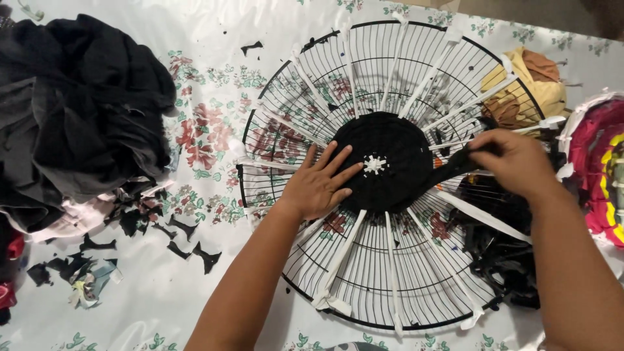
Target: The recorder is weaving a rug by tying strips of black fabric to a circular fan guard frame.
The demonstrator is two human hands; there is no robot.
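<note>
1. Floral-printed white cloth covers the table (195,273), which fills the whole view from above.
2. At the far left a heap of dark clothing (78,104) lies bunched, with black fabric scraps (188,250) scattered below and to its right.
3. In the middle a round black wire fan guard (390,175) lies flat on the table, with white fabric strips (344,257) tied from hub to rim like spokes.
4. A black woven disc (383,162) covers the guard's centre, around a small white knot.
5. The left hand (318,185) rests flat on the disc's left edge, fingers spread wide, pressing down and gripping nothing.
6. A black fabric strip (455,166) leaves the disc's right edge and runs rightward and slightly upward; that is its long axis.
7. The right hand (513,159) has its grip pinched shut on the strip's outer end, just right of the disc. It is the hand nearer the strip; the left hand lies across the disc from it.
8. More loose black strips (500,260) lie on and under the wires below the right forearm.
9. Behind the guard's upper right sits yellow and brown cloth (533,84), and at the far right edge a second woven piece in pink, red and yellow (604,169) is partly in view.
</note>
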